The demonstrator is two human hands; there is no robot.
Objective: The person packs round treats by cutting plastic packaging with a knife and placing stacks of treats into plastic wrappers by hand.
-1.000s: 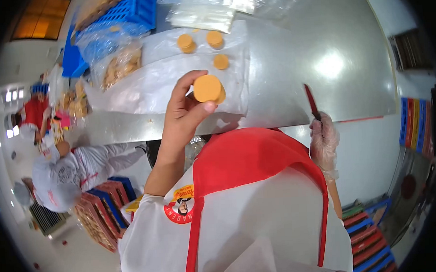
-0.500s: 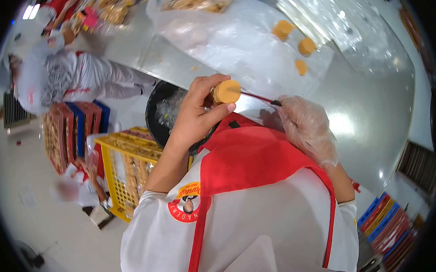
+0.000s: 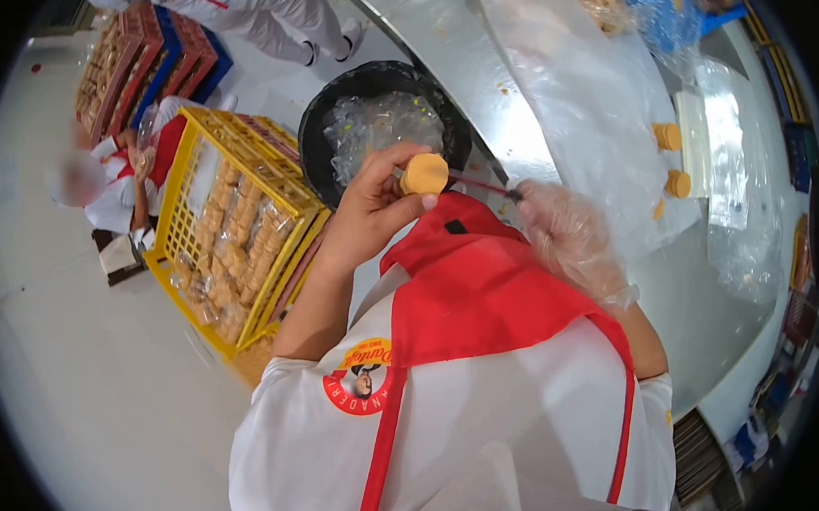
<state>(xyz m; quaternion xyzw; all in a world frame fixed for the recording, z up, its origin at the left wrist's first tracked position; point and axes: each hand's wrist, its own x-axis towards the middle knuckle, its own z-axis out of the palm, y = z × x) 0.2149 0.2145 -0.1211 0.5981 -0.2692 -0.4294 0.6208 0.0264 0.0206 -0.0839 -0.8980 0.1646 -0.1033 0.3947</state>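
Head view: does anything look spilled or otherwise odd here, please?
Small orange specks, perhaps crumbs, lie scattered on the shiny metal table near the round black bin, like a spill. Only the right hand wears a clear plastic glove; the bare left hand holds round orange discs.

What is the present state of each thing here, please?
Discs: stacked, held
Knife: held, pointing toward discs
Left hand: closed around discs
Right hand: gloved, closed on knife
Bin: open, holding clear plastic
Crate: holding bagged goods
Sheet: spread on table
Other discs: resting on sheet
Apron: worn
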